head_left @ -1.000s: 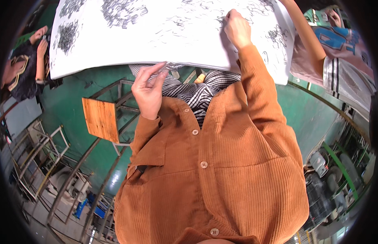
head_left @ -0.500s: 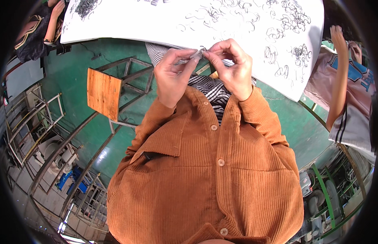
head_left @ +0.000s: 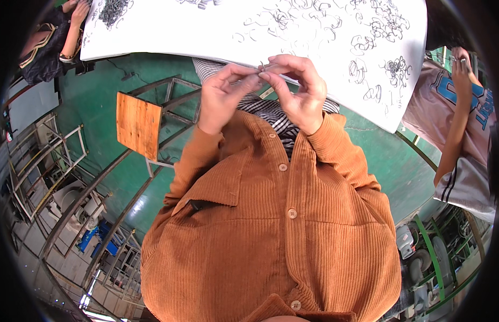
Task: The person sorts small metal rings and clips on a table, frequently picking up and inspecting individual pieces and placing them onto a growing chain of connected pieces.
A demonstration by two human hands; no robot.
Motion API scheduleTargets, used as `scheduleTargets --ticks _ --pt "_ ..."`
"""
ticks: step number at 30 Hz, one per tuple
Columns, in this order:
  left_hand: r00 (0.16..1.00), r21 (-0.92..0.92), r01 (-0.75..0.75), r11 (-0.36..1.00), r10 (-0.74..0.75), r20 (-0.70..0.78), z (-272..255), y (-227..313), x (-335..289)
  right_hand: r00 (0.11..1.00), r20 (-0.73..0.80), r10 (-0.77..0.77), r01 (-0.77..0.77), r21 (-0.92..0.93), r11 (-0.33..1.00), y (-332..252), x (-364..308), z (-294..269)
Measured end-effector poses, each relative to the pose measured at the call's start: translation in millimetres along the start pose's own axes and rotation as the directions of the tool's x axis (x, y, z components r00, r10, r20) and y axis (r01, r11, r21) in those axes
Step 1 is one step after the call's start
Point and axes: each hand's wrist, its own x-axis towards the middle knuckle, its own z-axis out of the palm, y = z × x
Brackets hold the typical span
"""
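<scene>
Both my hands are raised at the near edge of the white table [head_left: 169, 32], fingertips meeting. Between them is a small, thin dark strip [head_left: 261, 67], mostly covered by the fingers, so its exact kind does not show. My left hand [head_left: 223, 96] pinches it from the left with thumb and forefinger. From the right, my right hand [head_left: 301, 88] pinches at the same spot. Beyond the hands, many thin black curly strips [head_left: 284, 20] lie scattered over the tabletop, with denser heaps [head_left: 386, 24] at the far right.
A dark heap [head_left: 112, 12] lies at the table's far left, near a person's hands [head_left: 79, 13]. Another person in a pink top [head_left: 429, 91] is at the right. A stool with a wooden seat [head_left: 138, 126] stands on the green floor at left, beside metal frames [head_left: 88, 196].
Both hands have shifted slightly left, their fingertips drawn closer round the small strip. The person at right has lowered an arm and turned somewhat.
</scene>
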Motion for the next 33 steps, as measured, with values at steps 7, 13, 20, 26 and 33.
scheduleTargets --ticks 7,13,20,26,33 --pt "0.922 0.731 -0.085 0.677 0.332 -0.200 -62.1 -34.7 136.9 0.993 -0.006 -0.115 0.114 -0.051 0.992 -0.2 -4.3 -0.8" --pt "0.856 0.922 0.241 0.303 0.381 -0.349 -91.9 -69.2 225.5 0.992 0.007 -0.125 0.125 -0.039 0.991 -4.0 -7.3 -3.2" --pt "0.813 0.898 0.237 0.371 0.429 -0.392 -76.6 -67.9 216.4 0.988 0.016 -0.153 0.154 -0.065 0.986 -4.2 -6.6 -6.2" --pt "0.886 0.704 0.232 0.671 0.153 -0.437 -92.6 -56.7 204.6 0.988 0.028 -0.153 0.153 -0.027 0.988 -3.0 -8.7 -5.0" --pt "0.970 0.514 -0.241 0.823 0.193 0.146 -28.4 16.8 80.6 0.996 -0.060 -0.061 0.062 0.012 0.998 5.8 -12.7 -0.3"
